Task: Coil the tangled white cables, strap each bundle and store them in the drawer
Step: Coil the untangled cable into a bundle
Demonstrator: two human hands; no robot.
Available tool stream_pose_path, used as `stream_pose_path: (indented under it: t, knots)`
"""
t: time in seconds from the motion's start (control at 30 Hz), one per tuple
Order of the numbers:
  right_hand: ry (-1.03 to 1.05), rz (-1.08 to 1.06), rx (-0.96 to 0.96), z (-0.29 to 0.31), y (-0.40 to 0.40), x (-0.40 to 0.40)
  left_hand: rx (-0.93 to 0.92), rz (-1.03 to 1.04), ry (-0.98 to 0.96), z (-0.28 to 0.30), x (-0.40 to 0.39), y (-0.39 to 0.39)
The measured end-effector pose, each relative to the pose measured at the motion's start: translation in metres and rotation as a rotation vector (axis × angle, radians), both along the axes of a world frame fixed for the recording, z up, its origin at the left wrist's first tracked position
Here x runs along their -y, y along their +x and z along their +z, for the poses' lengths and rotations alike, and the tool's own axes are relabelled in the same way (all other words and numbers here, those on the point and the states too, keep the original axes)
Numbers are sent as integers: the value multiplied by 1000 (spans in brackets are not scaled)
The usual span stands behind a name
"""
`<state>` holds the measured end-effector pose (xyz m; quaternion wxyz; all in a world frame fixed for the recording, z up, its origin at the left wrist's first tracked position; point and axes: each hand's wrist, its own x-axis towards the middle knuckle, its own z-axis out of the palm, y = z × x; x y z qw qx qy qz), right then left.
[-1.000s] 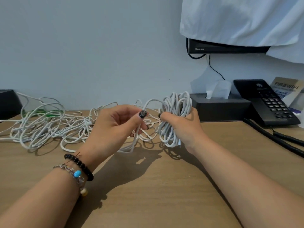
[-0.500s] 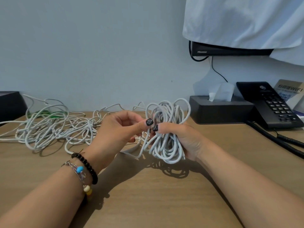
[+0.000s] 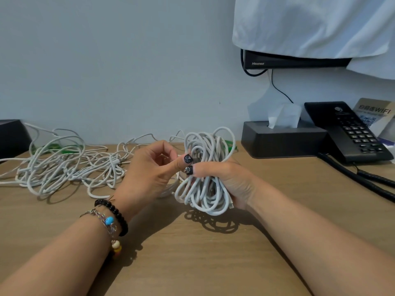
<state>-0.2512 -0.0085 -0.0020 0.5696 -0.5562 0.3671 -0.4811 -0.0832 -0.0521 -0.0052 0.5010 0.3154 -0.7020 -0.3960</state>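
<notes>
My right hand grips a coiled bundle of white cable around its middle, held upright just above the wooden desk. My left hand is right beside it, thumb pressed to the bundle near my right thumb, fingers curled round a strand that runs off toward the pile. A tangled heap of white cables lies on the desk to the left, with something green partly buried in it. A green strip shows behind the bundle. No drawer is in view.
A black tissue box and a black desk phone with its coiled cord stand at the back right. A Wi-Fi card leans on the wall. A black box sits far left. A cloth-draped screen hangs above.
The loose loop between my hands has been drawn onto the coil. The bundle has come lower and nearer to me, and my left hand has closed in against it.
</notes>
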Motion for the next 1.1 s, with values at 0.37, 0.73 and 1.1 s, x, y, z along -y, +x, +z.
stream_pose_path:
  t: [0.37, 0.73, 1.1]
  knots:
    - [-65, -407, 348, 11, -22, 15, 120, 67, -53, -2, 2, -1]
    - [-82, 228, 438, 8, -23, 13, 130, -23, 250, 7, -7, -4]
    - [-91, 518, 515, 12, -24, 13, -397, -7, 507, 12, 11, 7]
